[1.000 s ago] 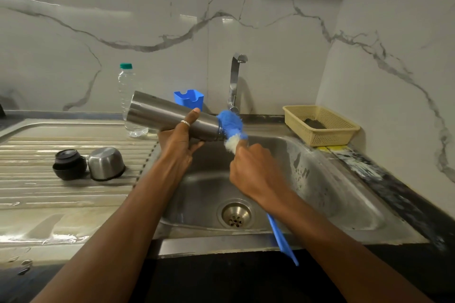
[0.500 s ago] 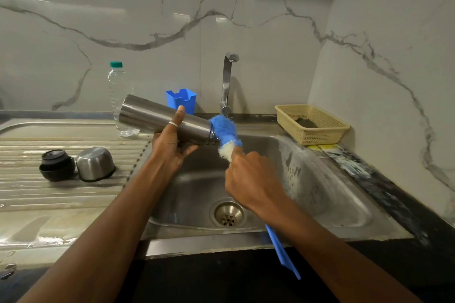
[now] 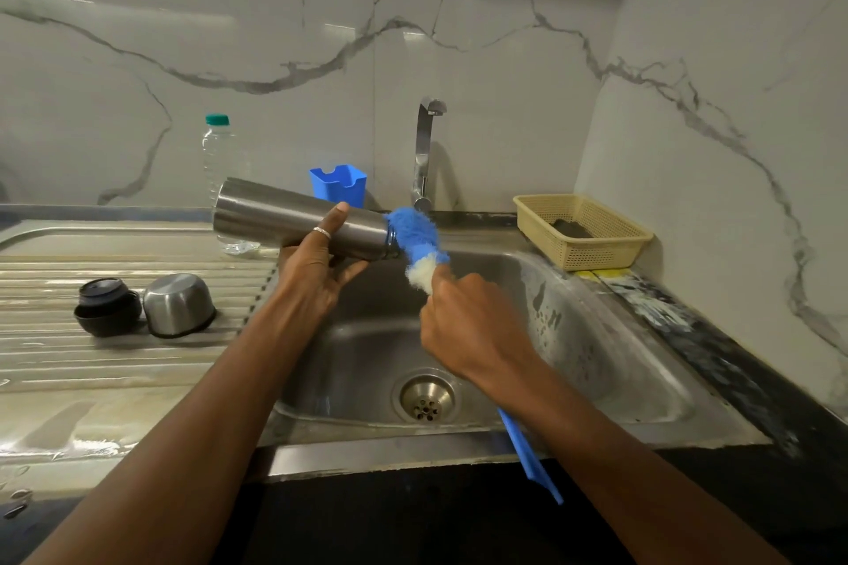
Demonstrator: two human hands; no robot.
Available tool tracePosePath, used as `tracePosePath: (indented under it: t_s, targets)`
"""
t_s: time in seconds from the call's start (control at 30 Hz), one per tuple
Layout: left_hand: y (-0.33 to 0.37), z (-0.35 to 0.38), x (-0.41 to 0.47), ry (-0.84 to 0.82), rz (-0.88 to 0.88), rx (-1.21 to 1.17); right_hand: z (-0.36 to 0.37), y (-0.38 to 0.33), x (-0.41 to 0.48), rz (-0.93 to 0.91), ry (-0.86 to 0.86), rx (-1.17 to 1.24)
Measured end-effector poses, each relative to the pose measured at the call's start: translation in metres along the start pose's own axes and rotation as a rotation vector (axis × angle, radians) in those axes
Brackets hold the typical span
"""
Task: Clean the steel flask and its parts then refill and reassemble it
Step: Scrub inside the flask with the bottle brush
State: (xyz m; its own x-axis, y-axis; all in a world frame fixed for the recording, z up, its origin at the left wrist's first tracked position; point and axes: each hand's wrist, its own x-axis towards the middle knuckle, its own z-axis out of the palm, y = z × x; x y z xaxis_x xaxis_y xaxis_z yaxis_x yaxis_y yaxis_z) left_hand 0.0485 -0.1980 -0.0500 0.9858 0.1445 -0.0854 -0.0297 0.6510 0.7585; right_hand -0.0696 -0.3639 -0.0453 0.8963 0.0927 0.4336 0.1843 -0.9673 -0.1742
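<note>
Flask [image 3: 275,216] sideways over sink [image 3: 390,450], left hand [image 3: 312,275] grip round it; right hand [image 3: 472,326] grip clenches brush [image 3: 415,239] at mouth.

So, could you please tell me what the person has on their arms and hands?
The left forearm and right forearm are bare as far as the frame shows, with no sleeves, gloves, watch or bracelet. The left hand wears one plain silver-coloured ring on a finger. The right hand shows no ring from this side.
</note>
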Motion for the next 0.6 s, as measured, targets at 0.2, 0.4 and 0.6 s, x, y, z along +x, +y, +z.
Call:
tracePosePath:
  t_s: [0.2, 0.4, 0.6]
  targets:
    - [-0.005, 0.001, -0.004, -0.018, 0.026, 0.052, 0.001, -0.002, 0.008, 0.046, -0.014, 0.024]
    - [-0.003, -0.003, -0.003, -0.013, -0.012, 0.013, -0.002, 0.001, 0.008, 0.041, -0.017, 0.008]
    - [-0.004, 0.004, -0.004, 0.045, 0.027, 0.055, 0.002, -0.004, -0.008, 0.018, -0.029, 0.015]
